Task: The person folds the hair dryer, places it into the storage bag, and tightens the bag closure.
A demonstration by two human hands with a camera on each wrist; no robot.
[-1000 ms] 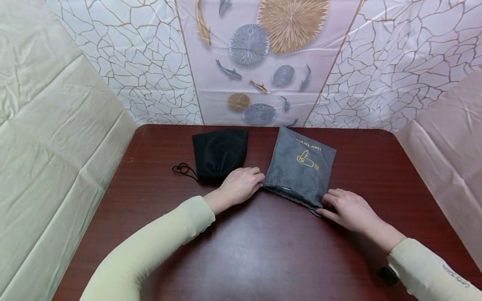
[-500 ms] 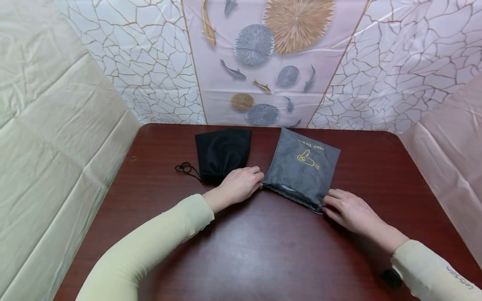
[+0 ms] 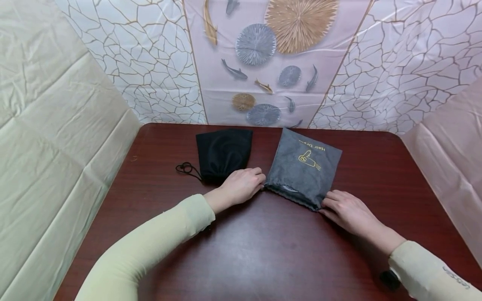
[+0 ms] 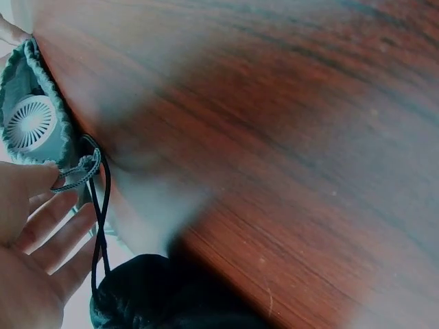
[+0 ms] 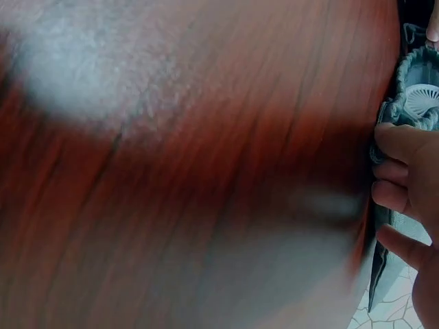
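Observation:
A grey drawstring pouch (image 3: 306, 179) with a yellow hair dryer print lies flat on the table, its mouth towards me. My left hand (image 3: 242, 184) pinches the left corner of the mouth, where a grey cord loop (image 4: 77, 179) shows in the left wrist view. At the right corner, my right hand (image 3: 348, 211) pinches the gathered edge between thumb and fingers. Inside the gaping mouth sits a white round vented end (image 4: 31, 123), also seen in the right wrist view as a slotted disc (image 5: 420, 99). The pouch hides the rest of it.
A black drawstring pouch (image 3: 224, 152) lies left of the grey one, partly behind my left hand. Its black cord (image 3: 188, 169) trails left. Patterned cloth (image 3: 260, 83) hangs behind the dark red table (image 3: 241, 259), with pale cloth at both sides.
My right fingers have drawn together at the pouch's corner, and the cord loop below it is out of sight. More of the white vented end shows in the mouth. The left hand stays put.

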